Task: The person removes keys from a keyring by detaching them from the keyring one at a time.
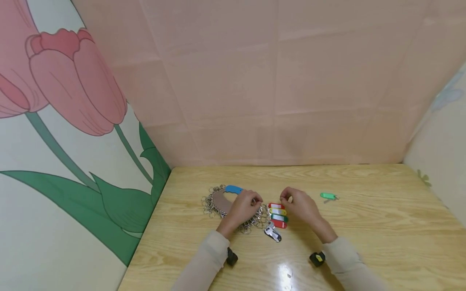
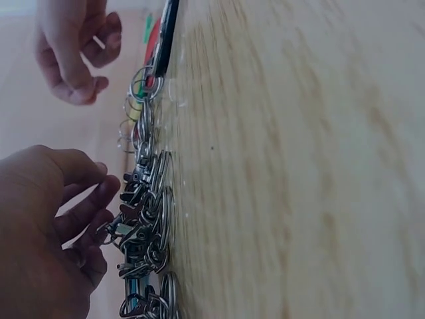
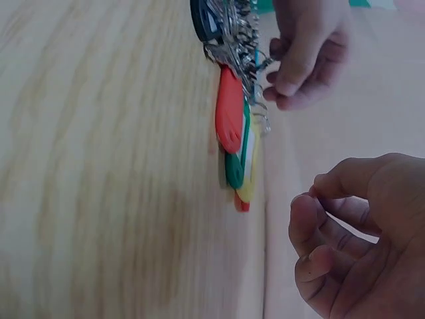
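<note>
A brown curved plate (image 1: 220, 202), fringed with metal key rings and small clips (image 2: 136, 232), lies on the table. My left hand (image 1: 244, 204) hangs over its right side, fingers curled, fingertips right at the clips; I cannot tell whether they pinch one. Beside the plate lie red, yellow and green key tags (image 1: 278, 211) in a row, with a silver key (image 1: 271, 232) and a dark fob just below. My right hand (image 1: 300, 205) is raised right of the tags, apart from them. Its thumb and index fingertips (image 3: 307, 207) meet, with nothing visible between them.
A light green key tag (image 1: 328, 195) with a ring and a key lies to the right on the wooden table (image 1: 382, 226). A blue piece (image 1: 233, 188) sits at the plate's upper edge. Black wrist cameras (image 1: 317, 259) are strapped under both sleeves. A pink sheet (image 1: 291, 89) hangs behind the table.
</note>
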The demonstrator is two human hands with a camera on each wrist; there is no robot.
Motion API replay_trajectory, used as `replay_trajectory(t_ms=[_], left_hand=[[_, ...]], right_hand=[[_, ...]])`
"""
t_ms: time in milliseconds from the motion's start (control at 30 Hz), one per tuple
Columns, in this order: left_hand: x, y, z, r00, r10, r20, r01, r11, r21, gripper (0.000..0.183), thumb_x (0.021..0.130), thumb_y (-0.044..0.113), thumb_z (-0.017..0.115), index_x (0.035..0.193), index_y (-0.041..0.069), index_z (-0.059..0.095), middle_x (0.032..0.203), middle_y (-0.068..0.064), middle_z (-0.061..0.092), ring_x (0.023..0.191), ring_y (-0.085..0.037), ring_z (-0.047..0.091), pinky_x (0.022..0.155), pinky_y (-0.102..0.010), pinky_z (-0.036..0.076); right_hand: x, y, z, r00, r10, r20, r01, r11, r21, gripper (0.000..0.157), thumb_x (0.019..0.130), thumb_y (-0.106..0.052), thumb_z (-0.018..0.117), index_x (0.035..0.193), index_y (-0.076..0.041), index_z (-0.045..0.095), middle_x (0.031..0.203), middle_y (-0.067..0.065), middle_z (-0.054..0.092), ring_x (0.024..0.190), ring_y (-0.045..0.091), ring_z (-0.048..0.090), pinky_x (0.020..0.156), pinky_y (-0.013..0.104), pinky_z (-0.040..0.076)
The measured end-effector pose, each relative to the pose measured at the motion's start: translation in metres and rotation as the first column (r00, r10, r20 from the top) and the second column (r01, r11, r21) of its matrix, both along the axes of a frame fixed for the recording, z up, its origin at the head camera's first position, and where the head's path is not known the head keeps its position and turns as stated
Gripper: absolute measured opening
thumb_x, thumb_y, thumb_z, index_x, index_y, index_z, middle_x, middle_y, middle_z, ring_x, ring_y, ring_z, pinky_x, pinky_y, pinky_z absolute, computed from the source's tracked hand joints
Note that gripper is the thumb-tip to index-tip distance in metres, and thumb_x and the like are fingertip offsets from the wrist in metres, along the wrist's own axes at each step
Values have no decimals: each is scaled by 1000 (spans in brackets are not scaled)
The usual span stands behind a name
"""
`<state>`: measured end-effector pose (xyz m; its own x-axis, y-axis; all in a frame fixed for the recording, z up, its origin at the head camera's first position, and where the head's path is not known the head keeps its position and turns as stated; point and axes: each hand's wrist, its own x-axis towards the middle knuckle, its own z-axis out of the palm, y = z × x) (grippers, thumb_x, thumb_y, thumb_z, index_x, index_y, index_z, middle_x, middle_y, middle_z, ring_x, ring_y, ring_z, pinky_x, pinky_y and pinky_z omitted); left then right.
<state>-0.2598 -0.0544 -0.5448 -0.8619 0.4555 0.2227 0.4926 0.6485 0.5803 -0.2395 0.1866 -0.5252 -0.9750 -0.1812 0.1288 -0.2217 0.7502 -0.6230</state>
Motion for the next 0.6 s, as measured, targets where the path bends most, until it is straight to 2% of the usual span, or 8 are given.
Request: replay_trajectory(t_ms=[133, 233, 400, 600], left_hand=[[-1, 2, -2, 997, 26, -68, -31, 997, -65, 10, 100, 18, 74, 104, 16, 82, 98, 4, 76, 89, -8, 56, 84, -26, 47], [-2, 3, -4, 995, 33, -93, -41, 995, -93, 8, 100, 19, 74, 102, 18, 82, 97, 5, 76, 88, -9, 53, 84, -27, 45], [-1, 4, -6, 995, 36, -97, -48, 992, -115, 7, 100, 20, 75, 102, 19, 82, 98, 5, 77, 88, -9, 51, 85, -28, 44], [1, 6, -6, 993, 39, -113, -55, 989, -135, 6, 99, 20, 76, 101, 19, 82, 100, 6, 78, 94, -12, 54, 93, -33, 44]], right_hand=[[0, -8, -2, 1000, 15, 6, -15, 1000, 13, 4, 99, -15, 71, 101, -12, 72, 91, 3, 73, 64, 12, 54, 53, 27, 43], [-1, -13, -4, 999, 34, 3, -34, 999, 23, 3, 99, -14, 72, 100, -11, 72, 91, 2, 73, 62, 12, 54, 53, 27, 43], [-2, -20, -6, 999, 52, 4, -52, 998, 40, 4, 98, -14, 74, 100, -11, 73, 91, 1, 73, 65, 12, 56, 55, 28, 45], [-4, -25, -10, 998, 70, -3, -70, 996, 61, 6, 99, -15, 74, 100, -10, 74, 92, 2, 73, 70, 12, 58, 58, 30, 46]])
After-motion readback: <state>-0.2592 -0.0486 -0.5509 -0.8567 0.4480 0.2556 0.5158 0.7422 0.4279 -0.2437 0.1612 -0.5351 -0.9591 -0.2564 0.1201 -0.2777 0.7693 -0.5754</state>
